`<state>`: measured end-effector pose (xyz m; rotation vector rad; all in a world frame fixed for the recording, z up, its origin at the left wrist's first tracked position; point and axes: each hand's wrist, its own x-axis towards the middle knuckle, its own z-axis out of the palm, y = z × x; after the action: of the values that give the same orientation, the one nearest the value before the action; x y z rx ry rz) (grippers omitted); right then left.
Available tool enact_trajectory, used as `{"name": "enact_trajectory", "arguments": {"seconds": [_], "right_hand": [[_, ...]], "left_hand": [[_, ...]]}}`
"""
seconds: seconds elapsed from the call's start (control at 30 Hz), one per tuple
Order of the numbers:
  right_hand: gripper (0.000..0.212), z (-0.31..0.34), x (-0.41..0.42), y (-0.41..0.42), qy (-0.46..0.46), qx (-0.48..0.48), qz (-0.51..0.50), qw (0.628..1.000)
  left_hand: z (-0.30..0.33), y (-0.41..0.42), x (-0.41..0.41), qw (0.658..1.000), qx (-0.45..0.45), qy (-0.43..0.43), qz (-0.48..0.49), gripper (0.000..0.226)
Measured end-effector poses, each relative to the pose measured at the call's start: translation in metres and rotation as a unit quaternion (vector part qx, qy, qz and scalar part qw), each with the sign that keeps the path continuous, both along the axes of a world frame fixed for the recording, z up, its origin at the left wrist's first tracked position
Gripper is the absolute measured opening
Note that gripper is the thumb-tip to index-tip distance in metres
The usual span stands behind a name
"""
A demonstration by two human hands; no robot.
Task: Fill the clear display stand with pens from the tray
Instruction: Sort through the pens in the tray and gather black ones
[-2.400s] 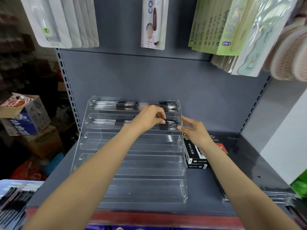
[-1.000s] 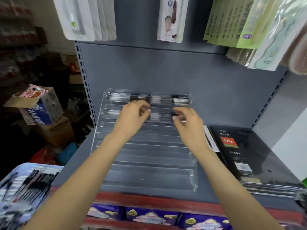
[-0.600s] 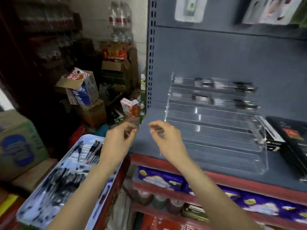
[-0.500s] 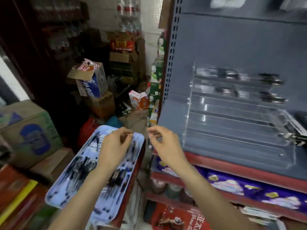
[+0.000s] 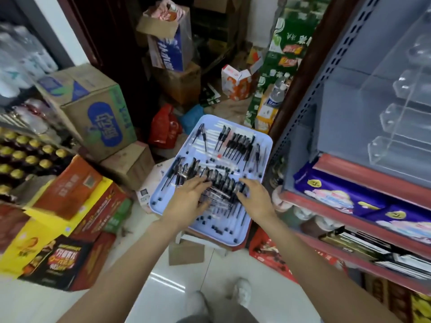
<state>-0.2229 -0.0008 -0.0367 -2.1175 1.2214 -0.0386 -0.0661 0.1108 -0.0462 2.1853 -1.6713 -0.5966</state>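
Observation:
A light blue tray [image 5: 267, 145] sits low beside the shelf unit, holding several clear pens [image 5: 236, 142] with black caps and loose small caps. My left hand [image 5: 188, 200] reaches onto the near row of pens, its fingers stretched out and touching them. My right hand [image 5: 256, 198] hovers close beside it, fingers lying on the same row. Neither hand visibly holds a pen. The clear display stand [image 5: 394, 117] stands on the grey shelf at the right edge; only its left side shows, and its pens are out of view.
Cardboard boxes [image 5: 93, 110] and coloured cartons [image 5: 70, 201] crowd the floor to the left. The red-edged shelf [image 5: 363, 173] with purple packs [image 5: 331, 190] runs along the right. A small piece of cardboard [image 5: 186, 254] lies on the white floor below the tray.
I turned from the shelf to the tray on the left. Both hands left the stand's second tier, swung down and now rest on the pens in the tray.

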Motion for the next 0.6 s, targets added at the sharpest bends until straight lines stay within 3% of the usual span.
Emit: {"name": "enact_trajectory", "arguments": {"seconds": [0.17, 0.6], "right_hand": [[0.045, -0.016, 0.007, -0.011, 0.033, -0.026, -0.018, 0.999], [0.043, -0.017, 0.016, -0.023, 0.075, -0.005, 0.002, 0.997]], "left_hand": [[-0.025, -0.001, 0.007, 0.989, 0.024, -0.117, -0.083, 0.054], [-0.036, -0.002, 0.009, 0.993, -0.036, -0.093, -0.068, 0.052]]}}
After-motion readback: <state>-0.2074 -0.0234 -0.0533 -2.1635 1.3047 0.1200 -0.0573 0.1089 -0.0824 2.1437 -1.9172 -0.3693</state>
